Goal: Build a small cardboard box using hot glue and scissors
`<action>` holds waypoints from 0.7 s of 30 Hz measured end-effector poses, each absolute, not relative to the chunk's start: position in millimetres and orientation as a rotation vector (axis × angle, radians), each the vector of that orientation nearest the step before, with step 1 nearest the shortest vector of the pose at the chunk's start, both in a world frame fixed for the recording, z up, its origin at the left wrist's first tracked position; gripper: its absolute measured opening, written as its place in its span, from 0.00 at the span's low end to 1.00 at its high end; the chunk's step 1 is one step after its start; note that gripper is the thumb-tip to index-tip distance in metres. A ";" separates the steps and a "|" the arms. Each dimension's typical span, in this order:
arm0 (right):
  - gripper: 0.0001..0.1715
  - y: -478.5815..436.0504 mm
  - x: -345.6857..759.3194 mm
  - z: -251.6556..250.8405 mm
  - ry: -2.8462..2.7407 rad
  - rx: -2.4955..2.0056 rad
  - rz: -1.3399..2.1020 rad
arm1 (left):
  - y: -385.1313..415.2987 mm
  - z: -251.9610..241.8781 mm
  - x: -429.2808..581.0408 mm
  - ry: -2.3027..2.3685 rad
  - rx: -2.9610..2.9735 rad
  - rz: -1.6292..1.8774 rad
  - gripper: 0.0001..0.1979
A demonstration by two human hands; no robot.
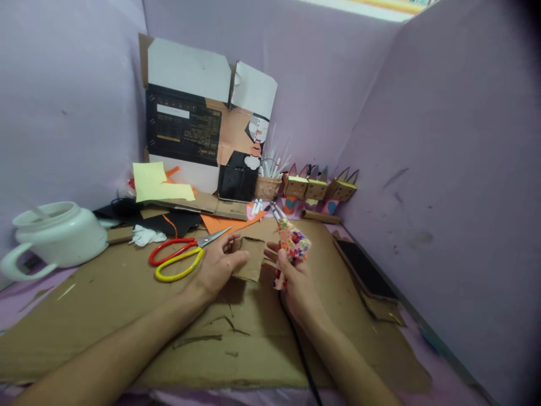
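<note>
My left hand (222, 262) grips a small brown cardboard box (252, 259) by its left side, thumb on the near face. In my right hand (296, 282) is a glue gun (296, 241) with a multicoloured pattern, its black cord (298, 338) running down toward the front edge. The glue gun is just right of the box; whether its tip touches anything cannot be made out. Scissors (180, 255) with one red and one yellow handle lie left of my left hand, blades partly apart. Beneath everything is a large cardboard sheet (127, 316).
A white pot (63, 231) stands at the left, near a crumpled white tissue (147, 235). Behind are orange paper (220, 224), an upright flattened carton (186, 124), a basket of markers (268, 186) and several cardboard animal figures (316, 189). A phone (366, 268) lies at the right wall.
</note>
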State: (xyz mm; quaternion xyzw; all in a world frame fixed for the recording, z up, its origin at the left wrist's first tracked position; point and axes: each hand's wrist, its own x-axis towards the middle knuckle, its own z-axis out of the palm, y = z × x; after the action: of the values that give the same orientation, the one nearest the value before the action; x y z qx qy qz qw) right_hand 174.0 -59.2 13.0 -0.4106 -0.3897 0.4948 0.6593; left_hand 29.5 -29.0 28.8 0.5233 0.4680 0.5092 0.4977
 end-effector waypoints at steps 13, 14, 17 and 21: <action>0.19 -78.2 194.4 30.2 -1.285 -0.958 1.258 | -13.3 30.6 21.6 1.352 1.216 1.392 0.26; 0.20 -78.0 194.4 29.8 -1.302 -0.960 1.260 | -12.9 30.1 21.2 1.365 1.227 1.395 0.26; 0.21 -78.1 195.3 29.2 -1.345 -0.963 1.257 | -12.7 28.1 20.7 1.403 1.276 1.392 0.27; 0.21 -78.9 195.2 28.1 -1.411 -1.000 1.227 | -12.2 25.4 19.8 1.443 1.349 1.372 0.27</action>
State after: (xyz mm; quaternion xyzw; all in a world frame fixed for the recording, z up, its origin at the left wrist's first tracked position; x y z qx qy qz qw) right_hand 195.2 -78.9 28.1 -0.4115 -0.5805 0.5048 0.4887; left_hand 19.8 -12.2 25.4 0.5235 0.5597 0.5320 0.3601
